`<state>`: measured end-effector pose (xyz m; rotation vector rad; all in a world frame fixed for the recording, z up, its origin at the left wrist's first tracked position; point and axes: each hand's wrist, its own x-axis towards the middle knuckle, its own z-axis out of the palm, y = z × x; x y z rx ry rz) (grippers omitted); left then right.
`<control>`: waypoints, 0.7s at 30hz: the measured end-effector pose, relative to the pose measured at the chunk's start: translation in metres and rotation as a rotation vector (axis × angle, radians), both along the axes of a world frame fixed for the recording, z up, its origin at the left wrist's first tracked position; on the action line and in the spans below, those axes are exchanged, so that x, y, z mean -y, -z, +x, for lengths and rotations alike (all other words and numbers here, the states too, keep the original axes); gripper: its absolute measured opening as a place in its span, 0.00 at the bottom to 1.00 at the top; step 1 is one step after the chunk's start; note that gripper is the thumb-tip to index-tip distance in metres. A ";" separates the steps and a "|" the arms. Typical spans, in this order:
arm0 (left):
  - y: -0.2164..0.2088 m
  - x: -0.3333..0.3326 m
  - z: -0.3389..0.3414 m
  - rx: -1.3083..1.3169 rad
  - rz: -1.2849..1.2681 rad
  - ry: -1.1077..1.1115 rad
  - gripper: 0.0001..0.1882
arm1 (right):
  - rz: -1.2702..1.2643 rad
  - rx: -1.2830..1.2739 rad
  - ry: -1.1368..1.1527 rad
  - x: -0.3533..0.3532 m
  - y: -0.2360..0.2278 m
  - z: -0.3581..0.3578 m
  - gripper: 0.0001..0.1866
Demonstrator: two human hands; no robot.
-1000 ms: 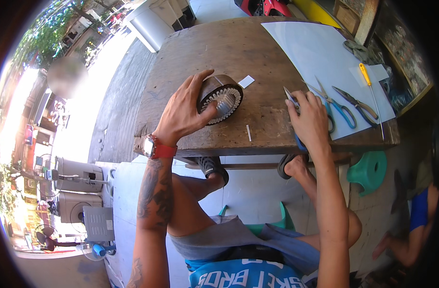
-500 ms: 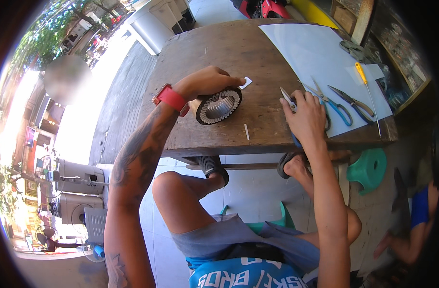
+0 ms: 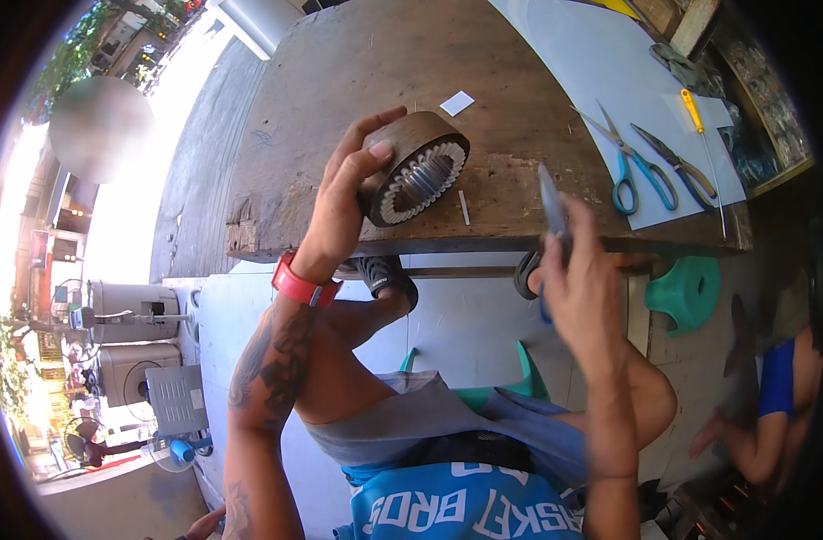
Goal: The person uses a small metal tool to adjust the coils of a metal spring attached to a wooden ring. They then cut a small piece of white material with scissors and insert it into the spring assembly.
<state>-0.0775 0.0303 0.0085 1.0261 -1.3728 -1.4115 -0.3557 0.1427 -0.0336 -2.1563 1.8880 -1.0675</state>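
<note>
My left hand (image 3: pixel 344 193) grips a motor stator (image 3: pixel 443 135), a dark ring whose toothed inside is lined with folded white strips. Its fingers lie over the outer wall, and the ring is tilted with its opening toward me. My right hand (image 3: pixel 584 292), slightly blurred, is closed round a pair of scissors (image 3: pixel 552 200). Their pointed blades aim away from me, held above the table's front edge. On the wood beyond the stator rests a small white paper piece (image 3: pixel 457 103). A thin white strip (image 3: pixel 464 208) lies between the stator and the scissors.
The worn wooden table (image 3: pixel 339 54) carries a white sheet (image 3: pixel 574 63) at right. On or beside it are teal-handled scissors (image 3: pixel 629 162), pliers (image 3: pixel 677 166) and a yellow-handled screwdriver (image 3: pixel 693 112). A green stool (image 3: pixel 686 292) stands right; another person's arm (image 3: pixel 754 445) shows at lower right.
My left hand has gone from the white paper piece to the stator and tilted it. My right hand has lifted the scissors off the table toward me. The paper piece lies released.
</note>
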 end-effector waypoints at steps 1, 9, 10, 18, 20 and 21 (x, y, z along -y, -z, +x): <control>-0.002 0.001 0.002 0.076 -0.025 0.029 0.33 | -0.077 0.006 -0.049 -0.011 0.007 0.010 0.30; 0.005 -0.009 0.003 -0.008 -0.089 -0.121 0.27 | 0.139 0.075 -0.269 -0.037 0.035 0.084 0.28; 0.008 -0.010 0.005 0.005 -0.103 -0.132 0.27 | 0.152 0.122 -0.270 -0.034 0.035 0.091 0.27; 0.028 -0.016 0.027 0.012 -0.145 -0.170 0.31 | 0.108 0.032 -0.269 -0.014 0.036 0.111 0.28; 0.029 -0.017 0.028 0.013 -0.135 -0.171 0.32 | 0.125 -0.005 -0.270 -0.014 0.034 0.111 0.29; 0.030 -0.017 0.028 0.009 -0.143 -0.174 0.32 | 0.134 -0.020 -0.274 -0.014 0.032 0.110 0.29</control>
